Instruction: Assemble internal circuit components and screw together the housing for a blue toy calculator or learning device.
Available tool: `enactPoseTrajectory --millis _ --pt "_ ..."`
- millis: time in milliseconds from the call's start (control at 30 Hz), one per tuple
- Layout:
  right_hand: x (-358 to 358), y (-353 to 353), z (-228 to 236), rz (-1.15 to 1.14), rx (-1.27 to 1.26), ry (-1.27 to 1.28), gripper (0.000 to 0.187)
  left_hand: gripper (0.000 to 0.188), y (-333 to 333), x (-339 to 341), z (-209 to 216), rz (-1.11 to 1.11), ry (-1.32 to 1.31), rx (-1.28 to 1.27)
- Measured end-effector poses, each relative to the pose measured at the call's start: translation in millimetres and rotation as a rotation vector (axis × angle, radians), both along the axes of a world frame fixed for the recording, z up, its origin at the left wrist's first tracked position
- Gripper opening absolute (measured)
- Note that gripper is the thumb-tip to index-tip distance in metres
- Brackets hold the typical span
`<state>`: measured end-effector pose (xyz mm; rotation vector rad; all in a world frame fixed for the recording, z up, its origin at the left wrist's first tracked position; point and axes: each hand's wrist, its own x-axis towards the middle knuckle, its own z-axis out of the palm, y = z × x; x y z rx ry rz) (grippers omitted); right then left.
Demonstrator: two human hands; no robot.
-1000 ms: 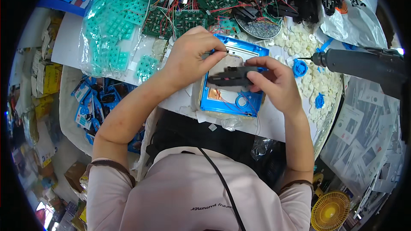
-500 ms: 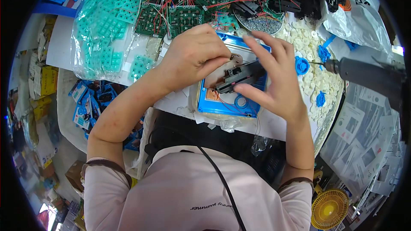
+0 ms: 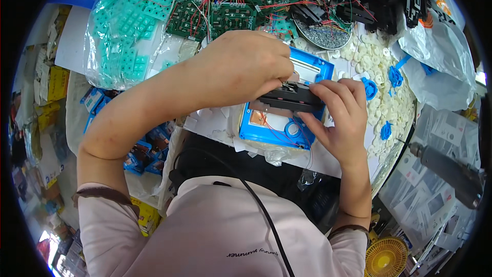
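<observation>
A blue plastic casing (image 3: 277, 136) lies on the white work surface in front of me, with thin red wires and a round blue ring inside it. Above it sits a long black plastic mechanism (image 3: 300, 103), its far side showing small metal bits. My right hand (image 3: 342, 118) pinches the right end of this mechanism between thumb and fingers. Over its left end, my left hand (image 3: 251, 66) is closed with the fingertips pressed against the top edge. Whatever those fingertips pinch is hidden behind the knuckles.
Green circuit boards (image 3: 233, 18) with red wires lie at the back, beside a round dish of small screws (image 3: 328, 36). Bagged teal keypads (image 3: 123, 36) are at left, white round parts (image 3: 382, 72) at right. A grey electric screwdriver (image 3: 448, 172) hangs at far right.
My right hand has closed from open fingers onto the black mechanism, which now lies more level. My left hand has moved right, down onto it. The screwdriver has swung nearer to me.
</observation>
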<state>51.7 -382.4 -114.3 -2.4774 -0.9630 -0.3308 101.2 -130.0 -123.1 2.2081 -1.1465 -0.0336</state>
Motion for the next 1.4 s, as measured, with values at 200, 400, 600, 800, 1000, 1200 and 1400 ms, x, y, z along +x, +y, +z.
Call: enactPoseTrajectory --millis 200,400,600,800,1000,1200,1400 --pt "-1.6 2.8 2.7 -0.016 -0.027 0.014 0.050 0.011 -6.8 8.5 6.6 -0.086 -0.063 0.107" --pt "2.0 3.7 7.1 -0.008 -0.062 0.032 0.052 0.015 -13.1 18.6 16.3 -0.185 -0.117 0.193" --pt "5.3 5.9 11.6 0.012 -0.090 0.051 0.053 0.016 -12.0 19.5 24.2 -0.226 -0.071 0.251" --pt "9.8 8.5 11.4 0.077 -0.080 0.134 0.049 0.020 -2.7 1.8 25.0 -0.168 0.003 0.236" --pt "17.7 16.2 16.1 0.166 -0.128 0.187 0.048 0.015 -2.0 -20.2 10.1 0.031 0.104 0.047" --pt "16.7 19.7 20.2 0.169 -0.160 0.225 0.051 0.015 -4.0 -4.0 1.4 0.043 0.257 0.100" --pt "14.4 21.0 25.3 0.155 -0.230 0.264 0.055 0.021 -14.9 17.4 6.3 0.046 0.394 0.172"
